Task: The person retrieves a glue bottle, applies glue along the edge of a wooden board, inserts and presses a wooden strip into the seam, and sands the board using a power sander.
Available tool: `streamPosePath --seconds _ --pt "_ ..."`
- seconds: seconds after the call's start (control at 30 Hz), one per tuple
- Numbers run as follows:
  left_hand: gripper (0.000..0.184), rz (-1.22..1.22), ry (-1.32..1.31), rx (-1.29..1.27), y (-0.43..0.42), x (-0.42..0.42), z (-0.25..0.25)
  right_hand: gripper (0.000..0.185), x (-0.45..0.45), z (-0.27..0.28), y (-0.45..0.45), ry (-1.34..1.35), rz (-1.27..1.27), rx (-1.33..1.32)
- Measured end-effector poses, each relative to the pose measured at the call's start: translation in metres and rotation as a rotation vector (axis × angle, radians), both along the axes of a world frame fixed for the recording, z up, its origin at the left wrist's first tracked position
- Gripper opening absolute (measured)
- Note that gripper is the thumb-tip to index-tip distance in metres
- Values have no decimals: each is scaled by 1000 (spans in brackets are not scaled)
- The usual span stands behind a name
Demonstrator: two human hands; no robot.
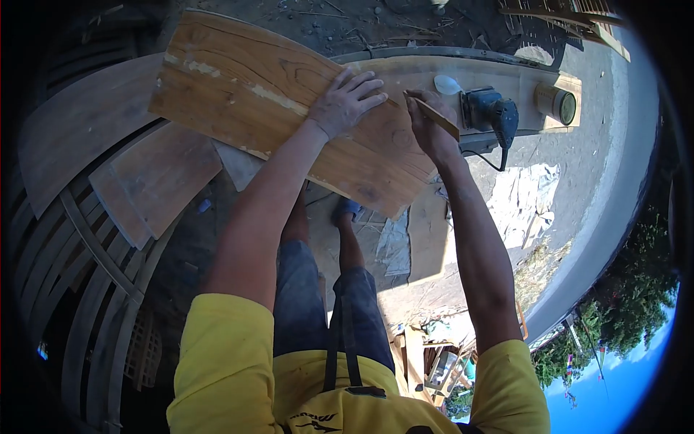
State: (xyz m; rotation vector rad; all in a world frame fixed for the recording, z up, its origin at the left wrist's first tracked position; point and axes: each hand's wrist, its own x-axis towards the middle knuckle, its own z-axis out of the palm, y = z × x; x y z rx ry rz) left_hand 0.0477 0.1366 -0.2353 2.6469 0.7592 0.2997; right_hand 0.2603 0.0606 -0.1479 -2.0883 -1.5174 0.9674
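Observation:
A wide wooden board (238, 79) with visible grain and pale filler-like patches lies at a slant in front of me. My left hand (345, 105) rests flat on its upper surface, fingers spread. My right hand (434, 123) is closed around a thin, flat brown piece (439, 120) near the board's right end; its exact kind I cannot make out. Just beyond that hand, a small white oval piece (447, 84), a power sander (490, 112) and a lidded round can (556, 103) stand on a second board (405, 71) underneath.
More boards (155, 181) lean on a slatted wooden bench (94, 304) at left. A crumpled white sheet (524, 199) lies on the ground at right. Wood scraps (426, 365) are piled lower down, near my right arm. The sander's cord (486, 160) hangs off the support's edge.

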Motion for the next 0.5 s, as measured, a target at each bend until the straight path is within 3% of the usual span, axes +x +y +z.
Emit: streamPosePath --seconds 0.07,0.13,0.5 --pt "40 -4 9 11 -1 0 0 24 -2 -3 -11 -103 44 139" --pt "39 -11 11 22 0 1 -1 28 -5 -11 -18 -178 263 260" --pt "43 37 -15 -3 -3 2 2 38 -7 -1 -25 -47 239 109"
